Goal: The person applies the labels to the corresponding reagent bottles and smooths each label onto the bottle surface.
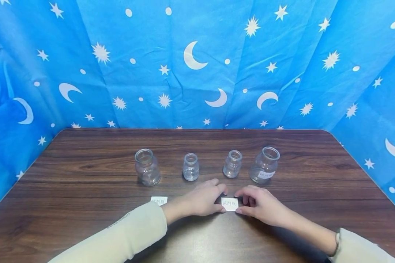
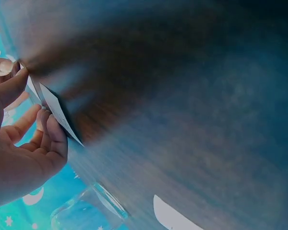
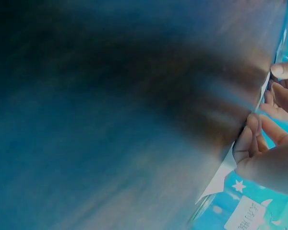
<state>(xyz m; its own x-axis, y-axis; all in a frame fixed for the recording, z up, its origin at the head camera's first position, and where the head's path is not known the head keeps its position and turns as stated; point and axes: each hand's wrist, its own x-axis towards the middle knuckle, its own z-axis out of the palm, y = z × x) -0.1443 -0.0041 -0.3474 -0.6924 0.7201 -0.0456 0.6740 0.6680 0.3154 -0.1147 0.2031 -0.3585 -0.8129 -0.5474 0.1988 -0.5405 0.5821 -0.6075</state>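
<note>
In the head view, a white paper label [image 1: 229, 204] with handwritten characters lies between the two hands. My left hand [image 1: 205, 199] holds its left edge between thumb and index finger. On the opposite edge, the thumb and fingers of my right hand [image 1: 263, 206] grip it in the same way. The left wrist view shows another white label [image 2: 61, 112] beside the curled fingers of the left hand [image 2: 26, 153]. From the right wrist, the right hand [image 3: 273, 151] has a white piece of paper [image 3: 220, 178] below it. Whether the held label is off the table, I cannot tell.
Several clear glass jars stand in a row behind the hands: a large jar [image 1: 147, 170], a small jar [image 1: 191, 168], another small jar [image 1: 232, 165] and a large jar [image 1: 260, 164] bearing a label. A further label [image 1: 159, 200] is partly covered by the left sleeve.
</note>
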